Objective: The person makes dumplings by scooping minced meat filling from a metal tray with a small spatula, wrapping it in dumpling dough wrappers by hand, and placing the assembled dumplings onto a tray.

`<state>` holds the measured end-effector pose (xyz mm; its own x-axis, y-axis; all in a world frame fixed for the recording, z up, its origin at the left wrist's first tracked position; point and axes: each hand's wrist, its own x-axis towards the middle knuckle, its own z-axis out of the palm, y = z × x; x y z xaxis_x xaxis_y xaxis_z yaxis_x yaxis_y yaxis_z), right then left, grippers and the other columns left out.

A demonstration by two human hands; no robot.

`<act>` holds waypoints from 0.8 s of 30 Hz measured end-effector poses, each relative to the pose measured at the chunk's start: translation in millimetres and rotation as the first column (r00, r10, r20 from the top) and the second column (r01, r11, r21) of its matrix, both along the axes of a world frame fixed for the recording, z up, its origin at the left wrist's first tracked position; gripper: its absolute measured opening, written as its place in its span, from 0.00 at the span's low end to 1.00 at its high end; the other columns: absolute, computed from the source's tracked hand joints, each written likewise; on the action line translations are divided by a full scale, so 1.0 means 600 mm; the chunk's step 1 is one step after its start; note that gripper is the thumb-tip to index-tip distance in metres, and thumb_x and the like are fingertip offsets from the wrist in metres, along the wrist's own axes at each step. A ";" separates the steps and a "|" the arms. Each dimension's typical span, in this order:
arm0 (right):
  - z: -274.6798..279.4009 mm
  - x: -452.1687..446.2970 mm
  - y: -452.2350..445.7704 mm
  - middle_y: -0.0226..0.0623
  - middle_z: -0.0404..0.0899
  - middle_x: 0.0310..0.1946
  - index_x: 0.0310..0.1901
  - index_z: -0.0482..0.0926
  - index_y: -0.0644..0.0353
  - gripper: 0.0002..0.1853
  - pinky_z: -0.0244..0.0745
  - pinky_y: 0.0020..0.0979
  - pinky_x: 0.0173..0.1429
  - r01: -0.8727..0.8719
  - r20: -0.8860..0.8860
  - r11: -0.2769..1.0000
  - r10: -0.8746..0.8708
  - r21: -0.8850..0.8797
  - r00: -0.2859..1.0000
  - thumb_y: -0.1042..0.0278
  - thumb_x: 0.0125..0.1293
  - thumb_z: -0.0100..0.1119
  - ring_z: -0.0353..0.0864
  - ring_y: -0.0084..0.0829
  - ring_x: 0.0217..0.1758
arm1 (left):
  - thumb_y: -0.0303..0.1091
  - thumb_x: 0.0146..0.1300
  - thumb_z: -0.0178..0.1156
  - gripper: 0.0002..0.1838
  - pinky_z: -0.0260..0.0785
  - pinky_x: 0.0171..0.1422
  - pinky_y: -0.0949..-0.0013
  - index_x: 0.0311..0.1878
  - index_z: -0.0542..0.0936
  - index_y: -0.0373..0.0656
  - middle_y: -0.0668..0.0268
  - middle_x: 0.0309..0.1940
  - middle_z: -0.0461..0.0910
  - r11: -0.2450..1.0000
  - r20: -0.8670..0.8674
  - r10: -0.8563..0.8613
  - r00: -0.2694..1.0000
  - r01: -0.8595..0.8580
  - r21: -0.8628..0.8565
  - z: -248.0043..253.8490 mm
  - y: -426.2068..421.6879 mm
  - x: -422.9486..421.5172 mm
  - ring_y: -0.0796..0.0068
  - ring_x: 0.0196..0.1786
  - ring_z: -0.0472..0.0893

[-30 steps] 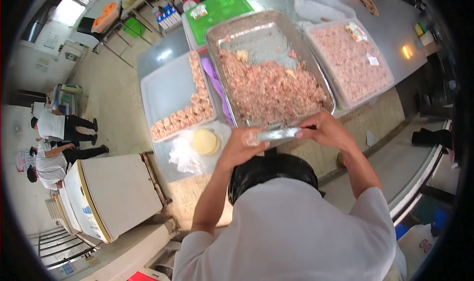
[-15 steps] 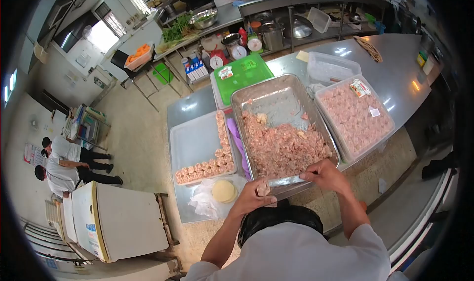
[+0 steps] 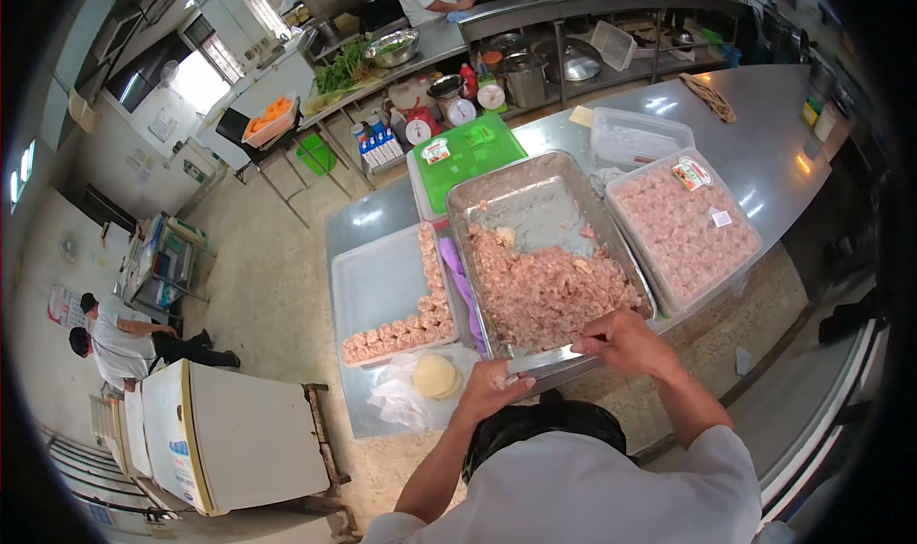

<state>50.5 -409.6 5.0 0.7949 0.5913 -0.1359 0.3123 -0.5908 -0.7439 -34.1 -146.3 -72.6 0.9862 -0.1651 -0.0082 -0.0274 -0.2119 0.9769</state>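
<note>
My left hand point(image 3: 484, 389) is curled at the near edge of the metal tray point(image 3: 457, 200), thumb out to the right. A pale bit of dumpling point(image 3: 501, 380) shows between its fingers, mostly hidden. My right hand point(image 3: 626, 341) is closed in a pinch over the tray's near rim, holding something thin that I cannot make out. Minced meat filling point(image 3: 554, 291) covers the near part of the tray. To the left, a clear plastic tray point(image 3: 377, 281) holds rows of open-topped dumplings point(image 3: 406, 332) along its near and right sides. Round wrappers point(image 3: 437, 377) lie stacked on a plastic bag point(image 3: 392, 391).
A tub of meat point(image 3: 683, 229) stands right of the tray, with a clear container point(image 3: 640, 135) behind it. A green lid point(image 3: 468, 157) lies at the back left, a purple cloth point(image 3: 461, 272) between the trays. Two people point(image 3: 124, 334) stand at far left beside a white freezer point(image 3: 258, 434).
My left hand has moved slightly down and turned, so the dumpling shows less. My right hand has shifted a little left. The view has tilted slightly.
</note>
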 end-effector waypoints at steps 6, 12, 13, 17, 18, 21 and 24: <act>-0.024 0.001 0.003 0.50 0.83 0.28 0.36 0.87 0.60 0.13 0.75 0.44 0.39 -0.038 -0.012 0.997 0.039 0.071 0.999 0.57 0.67 0.67 0.83 0.52 0.34 | 0.36 0.59 0.74 0.13 0.72 0.38 0.67 0.37 0.85 0.36 0.59 0.25 0.83 0.988 0.047 -0.016 0.999 0.009 0.153 0.020 0.004 0.003 0.76 0.30 0.79; -0.048 -0.007 0.012 0.49 0.81 0.25 0.34 0.86 0.63 0.13 0.74 0.41 0.36 -0.031 -0.020 0.992 0.034 0.125 0.999 0.59 0.66 0.69 0.81 0.44 0.27 | 0.40 0.58 0.76 0.15 0.72 0.39 0.66 0.40 0.87 0.38 0.61 0.25 0.83 0.985 0.027 -0.039 0.999 0.034 0.170 0.014 0.009 0.004 0.75 0.30 0.79; -0.052 0.001 0.000 0.49 0.80 0.24 0.33 0.86 0.63 0.13 0.73 0.40 0.35 -0.011 -0.042 0.989 0.018 0.148 0.999 0.59 0.66 0.69 0.80 0.41 0.26 | 0.41 0.57 0.77 0.18 0.73 0.40 0.67 0.43 0.87 0.38 0.62 0.27 0.83 0.988 -0.007 -0.030 1.000 0.030 0.154 0.006 0.015 0.004 0.75 0.32 0.79; -0.015 0.016 -0.020 0.46 0.74 0.19 0.32 0.84 0.65 0.13 0.69 0.37 0.32 0.101 -0.029 0.983 -0.097 0.156 0.995 0.63 0.66 0.69 0.71 0.33 0.21 | 0.40 0.52 0.81 0.29 0.71 0.47 0.72 0.56 0.84 0.39 0.70 0.36 0.81 0.981 0.022 0.054 0.998 -0.049 -0.189 0.004 0.006 0.004 0.80 0.40 0.77; -0.012 0.015 -0.021 0.45 0.73 0.18 0.31 0.84 0.65 0.13 0.68 0.37 0.32 0.105 -0.046 0.983 -0.099 0.153 0.994 0.63 0.66 0.69 0.69 0.33 0.21 | 0.39 0.51 0.82 0.32 0.71 0.49 0.73 0.59 0.82 0.40 0.72 0.38 0.80 0.971 0.017 0.064 0.998 -0.059 -0.233 0.008 0.004 0.006 0.81 0.42 0.76; -0.008 0.020 -0.018 0.41 0.67 0.16 0.29 0.81 0.67 0.14 0.64 0.36 0.30 0.091 -0.054 0.982 -0.083 0.163 0.995 0.66 0.67 0.69 0.63 0.28 0.22 | 0.39 0.49 0.84 0.31 0.72 0.56 0.73 0.56 0.82 0.41 0.71 0.39 0.82 0.986 -0.093 0.031 0.995 -0.046 -0.162 0.019 0.015 0.011 0.81 0.47 0.79; -0.018 0.019 -0.019 0.35 0.62 0.16 0.27 0.78 0.69 0.16 0.60 0.34 0.29 0.067 -0.059 0.980 -0.057 0.186 0.997 0.67 0.68 0.69 0.59 0.22 0.24 | 0.38 0.49 0.83 0.24 0.73 0.53 0.72 0.45 0.82 0.41 0.71 0.38 0.83 0.975 -0.115 -0.023 0.993 -0.003 -0.224 0.008 0.024 0.009 0.81 0.46 0.81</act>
<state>61.9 -420.9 -5.8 0.8253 0.5604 -0.0701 0.2368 -0.4560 -0.8579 -28.6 -132.0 -67.5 0.9790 -0.1858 -0.0839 0.0876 0.0117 0.9961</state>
